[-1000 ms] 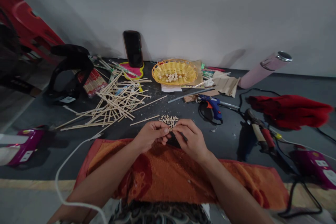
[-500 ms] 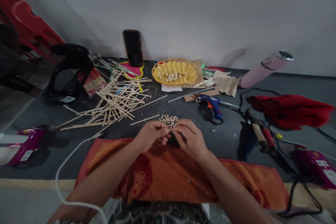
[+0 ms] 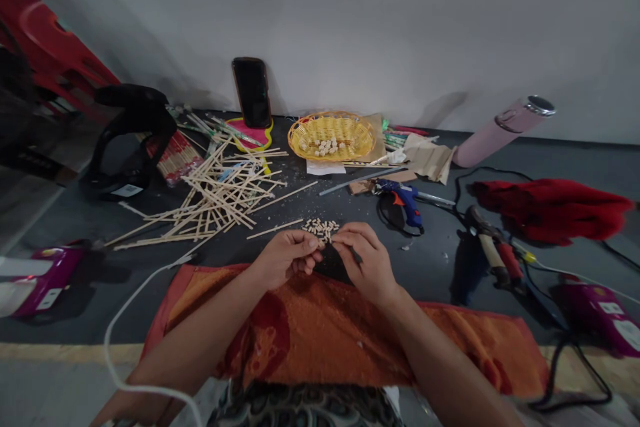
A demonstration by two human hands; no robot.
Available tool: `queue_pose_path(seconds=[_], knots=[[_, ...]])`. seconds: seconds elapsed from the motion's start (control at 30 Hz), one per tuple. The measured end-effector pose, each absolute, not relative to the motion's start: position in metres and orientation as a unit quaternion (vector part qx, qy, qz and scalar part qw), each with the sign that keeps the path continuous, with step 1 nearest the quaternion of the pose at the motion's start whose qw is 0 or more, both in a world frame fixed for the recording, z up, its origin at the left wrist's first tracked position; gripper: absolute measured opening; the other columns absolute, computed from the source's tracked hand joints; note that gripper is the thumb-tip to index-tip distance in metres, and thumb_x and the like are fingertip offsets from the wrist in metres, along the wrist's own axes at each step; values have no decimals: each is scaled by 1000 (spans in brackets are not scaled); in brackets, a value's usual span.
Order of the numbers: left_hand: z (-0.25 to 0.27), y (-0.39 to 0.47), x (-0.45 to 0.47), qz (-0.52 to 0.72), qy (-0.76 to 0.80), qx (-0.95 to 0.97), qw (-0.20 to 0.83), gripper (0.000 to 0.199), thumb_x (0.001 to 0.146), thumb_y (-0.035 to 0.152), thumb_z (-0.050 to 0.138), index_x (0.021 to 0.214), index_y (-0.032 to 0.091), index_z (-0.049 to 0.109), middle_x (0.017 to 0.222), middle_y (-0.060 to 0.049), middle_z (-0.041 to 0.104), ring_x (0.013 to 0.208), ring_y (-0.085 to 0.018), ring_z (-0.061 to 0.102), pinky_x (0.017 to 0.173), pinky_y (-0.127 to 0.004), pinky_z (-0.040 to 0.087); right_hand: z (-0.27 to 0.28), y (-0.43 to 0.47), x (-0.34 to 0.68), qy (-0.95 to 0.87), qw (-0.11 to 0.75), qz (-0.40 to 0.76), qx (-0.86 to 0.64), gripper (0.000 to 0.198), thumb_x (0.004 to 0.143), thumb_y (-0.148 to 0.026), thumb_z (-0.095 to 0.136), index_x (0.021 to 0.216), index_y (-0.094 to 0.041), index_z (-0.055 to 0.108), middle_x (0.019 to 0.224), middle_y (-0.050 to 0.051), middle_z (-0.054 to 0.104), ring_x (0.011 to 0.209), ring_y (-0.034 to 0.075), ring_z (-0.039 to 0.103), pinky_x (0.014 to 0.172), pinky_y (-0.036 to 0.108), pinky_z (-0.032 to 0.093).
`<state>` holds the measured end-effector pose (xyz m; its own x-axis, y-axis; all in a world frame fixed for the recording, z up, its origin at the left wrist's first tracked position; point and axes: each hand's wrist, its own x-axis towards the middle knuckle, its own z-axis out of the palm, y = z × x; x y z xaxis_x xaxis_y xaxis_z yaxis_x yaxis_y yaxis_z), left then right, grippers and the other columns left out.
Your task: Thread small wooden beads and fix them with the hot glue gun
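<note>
My left hand point(image 3: 293, 257) is closed in a pinch, thumb against the curled fingers. Whatever is between its fingertips is too small to make out. Just to its right, my right hand point(image 3: 365, 260) has thumb and forefinger drawn together at the near right edge of a pile of short cut wooden pieces point(image 3: 320, 227). Its fingertips hide what they pinch. A small gap parts the two hands. Under both forearms lies an orange cloth point(image 3: 340, 340) along the table's front edge.
Loose thin wooden sticks point(image 3: 220, 193) lie heaped on the left. Behind the pile stands a yellow woven basket point(image 3: 350, 130) holding small wooden pieces. On the right are a blue glue gun point(image 3: 411, 203), pliers point(image 3: 493, 250), a red cloth point(image 3: 550, 210) and a pink flask point(image 3: 495, 137). A phone point(image 3: 251, 93) leans upright.
My hands, which met at their fingertips, have come apart. The left shifted slightly left, and the right moved to the edge of the pile of wooden pieces.
</note>
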<state>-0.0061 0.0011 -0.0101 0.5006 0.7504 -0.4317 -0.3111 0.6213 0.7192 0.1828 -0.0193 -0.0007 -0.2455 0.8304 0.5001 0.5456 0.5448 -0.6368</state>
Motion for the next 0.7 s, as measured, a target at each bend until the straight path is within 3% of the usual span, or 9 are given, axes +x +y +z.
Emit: queue_pose_path(seconds=[0.23,0.47,0.7], knots=[[-8,3,-9,327,373,285,820,23,75,32,69,81,10,64,68,-3,65,45,-5,55,44,-14,45,-8,-11,190,-766,405,163,-472,16,87,-16,51,98,-22,61,98,6,58,96,18,56,85,33,48],[-8,5,-10,362,369,270,812,18,77,28,67,81,11,64,68,-3,65,47,-5,55,46,-15,44,-18,3,205,-800,246,101,-537,16,89,-19,50,96,-21,64,94,5,63,93,20,53,87,37,41],[-11,6,-9,385,358,259,810,17,76,26,68,79,10,64,69,-4,64,50,-5,54,49,-16,45,-16,-3,191,-796,179,76,-574,13,86,-28,57,96,-26,65,100,3,64,97,22,48,79,35,36]])
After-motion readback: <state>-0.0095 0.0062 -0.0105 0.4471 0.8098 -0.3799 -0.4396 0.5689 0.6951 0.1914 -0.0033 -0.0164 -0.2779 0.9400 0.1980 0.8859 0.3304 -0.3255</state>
